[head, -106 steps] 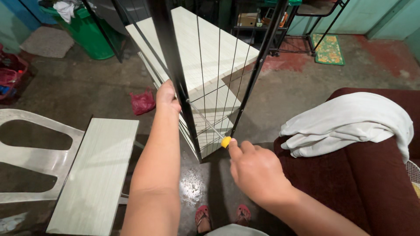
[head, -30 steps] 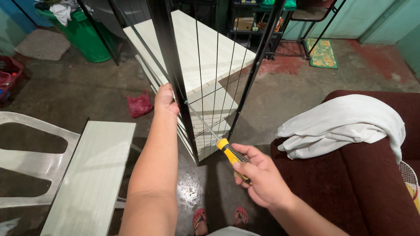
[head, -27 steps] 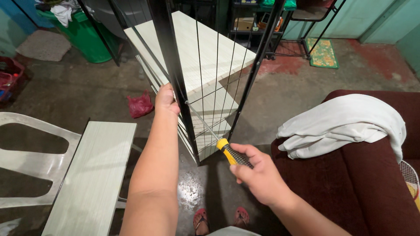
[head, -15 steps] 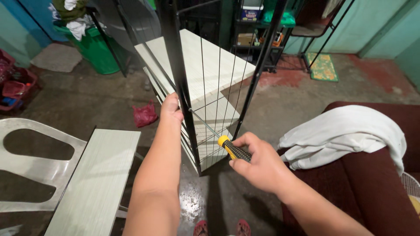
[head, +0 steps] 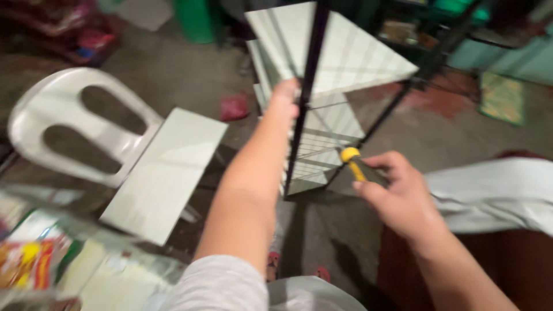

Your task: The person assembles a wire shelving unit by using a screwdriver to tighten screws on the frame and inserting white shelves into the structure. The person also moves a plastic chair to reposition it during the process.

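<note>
Well below and to the left of the left hand [head: 286, 95], at the bottom left corner of the view, lies a blurred flat packet [head: 26, 262] in red, yellow and green under clear, shiny plastic; its print is too smeared to make out.

The left hand is clenched around the black metal post [head: 305, 92] of a wire rack [head: 322, 155], its fingers wrapped round the far side of the post at about the level of the rack's top shelf. The right hand [head: 397, 193] grasps a screwdriver [head: 357, 167] by its handle, which is yellow at the tip end and dark and ribbed where the fingers close on it. The handle's yellow end points up and left toward the rack, just right of the post and below the left hand; the shaft is lost in motion blur.

The rack's shelves [head: 345, 52] are pale, wood-grain boards with thin wire grid sides. A loose board [head: 167, 173] of the same pale grain lies flat to the left of the left forearm, beside a white moulded plastic chair [head: 63, 121] with oval cut-outs. Right of the right hand a white cloth [head: 501, 193] is draped over a dark red cushion [head: 518, 259]. The floor [head: 161, 75] is rough grey concrete.
</note>
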